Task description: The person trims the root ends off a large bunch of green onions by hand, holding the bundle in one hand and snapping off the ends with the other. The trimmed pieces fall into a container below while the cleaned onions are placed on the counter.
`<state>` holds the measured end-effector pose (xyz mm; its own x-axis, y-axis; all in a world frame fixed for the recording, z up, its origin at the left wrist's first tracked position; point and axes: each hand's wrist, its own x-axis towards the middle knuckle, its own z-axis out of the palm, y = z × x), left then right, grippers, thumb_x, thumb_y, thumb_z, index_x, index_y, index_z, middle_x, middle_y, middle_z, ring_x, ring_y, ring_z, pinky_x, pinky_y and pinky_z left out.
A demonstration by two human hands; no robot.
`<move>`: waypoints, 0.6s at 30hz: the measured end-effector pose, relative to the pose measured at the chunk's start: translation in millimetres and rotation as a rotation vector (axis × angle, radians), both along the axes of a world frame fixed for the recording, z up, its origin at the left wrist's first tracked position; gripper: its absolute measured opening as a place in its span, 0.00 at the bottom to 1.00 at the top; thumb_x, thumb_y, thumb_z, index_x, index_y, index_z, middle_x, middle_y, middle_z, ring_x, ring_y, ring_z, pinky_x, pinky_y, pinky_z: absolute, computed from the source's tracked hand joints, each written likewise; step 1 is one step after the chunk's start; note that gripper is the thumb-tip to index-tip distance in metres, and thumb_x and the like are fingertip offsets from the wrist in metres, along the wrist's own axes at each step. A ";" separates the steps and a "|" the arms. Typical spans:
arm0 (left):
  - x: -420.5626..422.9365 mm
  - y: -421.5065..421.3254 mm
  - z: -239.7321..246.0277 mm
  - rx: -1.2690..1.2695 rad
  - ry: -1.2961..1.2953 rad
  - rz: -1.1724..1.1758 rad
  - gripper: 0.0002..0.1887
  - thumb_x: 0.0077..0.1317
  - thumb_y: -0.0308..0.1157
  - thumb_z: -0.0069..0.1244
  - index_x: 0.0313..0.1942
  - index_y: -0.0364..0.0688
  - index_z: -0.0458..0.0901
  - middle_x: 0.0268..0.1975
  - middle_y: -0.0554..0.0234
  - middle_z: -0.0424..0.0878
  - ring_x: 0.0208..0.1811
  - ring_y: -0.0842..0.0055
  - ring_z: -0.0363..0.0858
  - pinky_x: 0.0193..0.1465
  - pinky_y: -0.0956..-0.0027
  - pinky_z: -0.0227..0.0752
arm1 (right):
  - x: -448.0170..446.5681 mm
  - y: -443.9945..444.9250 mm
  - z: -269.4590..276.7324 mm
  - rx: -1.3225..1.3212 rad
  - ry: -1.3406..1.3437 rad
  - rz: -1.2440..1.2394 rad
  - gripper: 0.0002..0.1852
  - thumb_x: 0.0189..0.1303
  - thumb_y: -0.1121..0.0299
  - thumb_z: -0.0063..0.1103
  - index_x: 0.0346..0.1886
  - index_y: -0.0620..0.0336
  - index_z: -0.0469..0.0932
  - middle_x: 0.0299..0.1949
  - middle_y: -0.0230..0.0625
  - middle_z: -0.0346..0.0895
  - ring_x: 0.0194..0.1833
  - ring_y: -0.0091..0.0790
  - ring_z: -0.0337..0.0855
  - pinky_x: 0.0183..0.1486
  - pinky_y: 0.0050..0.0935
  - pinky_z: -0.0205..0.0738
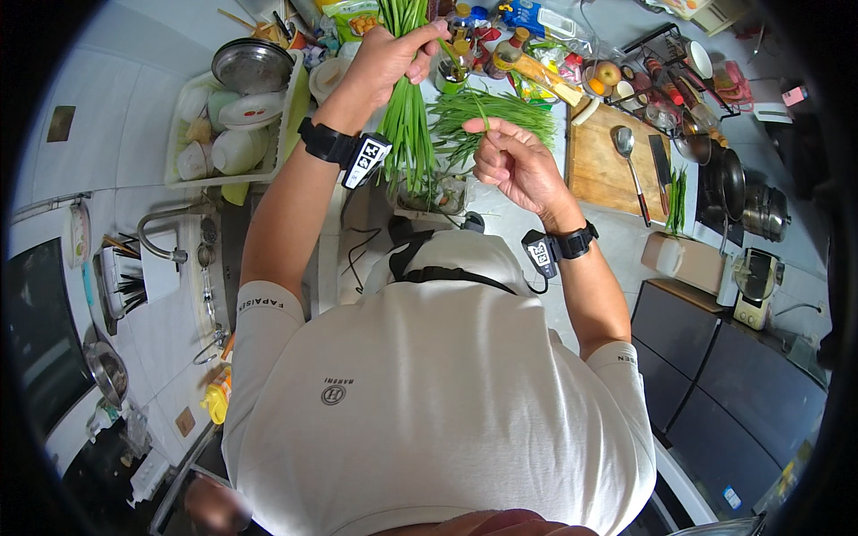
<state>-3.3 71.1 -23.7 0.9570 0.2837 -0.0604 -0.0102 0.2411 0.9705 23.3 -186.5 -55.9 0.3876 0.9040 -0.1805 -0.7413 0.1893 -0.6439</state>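
My left hand (400, 59) grips a thick bunch of long green leaves (409, 127), which look like garlic chives; the ends hang down over a clear container (446, 194) holding scraps. A single green blade runs from near that hand towards my right hand (509, 157), which pinches its lower part between thumb and forefinger. Behind my right hand, a loose pile of the same leaves (516, 117) lies on the white counter. Both wrists wear black straps with small devices.
A wooden cutting board (593, 161) at the right bears a metal spoon (625, 144) and a cleaver (660, 164), with green chilies (678, 201) beside it. Bottles (507, 53) and packets stand behind the leaves. A dish rack (285, 134) with bowls stands left, above a faucet (151, 244).
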 end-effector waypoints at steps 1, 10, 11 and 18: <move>-1.4 0.1 -1.8 -0.004 0.016 0.003 0.17 0.74 0.41 0.60 0.41 0.32 0.85 0.18 0.72 0.70 0.16 0.87 0.66 0.23 0.76 0.58 | 0.4 -0.5 -4.8 0.017 0.022 0.004 0.15 0.79 0.75 0.44 0.61 0.71 0.76 0.26 0.28 0.68 0.24 0.22 0.60 0.29 0.24 0.58; -35.9 1.9 -18.3 0.142 0.082 -0.210 0.18 0.82 0.42 0.47 0.46 0.32 0.80 0.17 0.75 0.68 0.16 0.86 0.65 0.23 0.76 0.62 | -16.0 7.0 -113.9 -0.671 -1.096 0.174 0.15 0.76 0.73 0.47 0.59 0.65 0.78 0.37 0.50 0.85 0.40 0.41 0.89 0.47 0.38 0.84; -40.7 0.5 -18.2 0.146 0.083 -0.246 0.18 0.82 0.42 0.47 0.46 0.32 0.81 0.17 0.75 0.68 0.16 0.86 0.64 0.23 0.76 0.62 | -23.0 11.6 -129.6 -0.627 -1.397 0.091 0.16 0.75 0.72 0.51 0.62 0.62 0.78 0.45 0.58 0.86 0.53 0.50 0.88 0.57 0.47 0.81; -62.8 -5.9 -4.1 0.262 0.070 -0.400 0.15 0.82 0.36 0.46 0.54 0.33 0.82 0.21 0.73 0.70 0.18 0.87 0.66 0.26 0.77 0.62 | -13.6 27.8 -156.8 -0.886 -1.885 0.109 0.26 0.61 0.75 0.64 0.65 0.60 0.77 0.56 0.55 0.84 0.65 0.54 0.79 0.72 0.49 0.67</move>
<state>-66.1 65.2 -27.8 0.9903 -0.0920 -0.1044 0.1010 -0.0404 0.9941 9.7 -158.7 -212.7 0.5382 0.8426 -0.0174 0.7933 -0.5135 -0.3272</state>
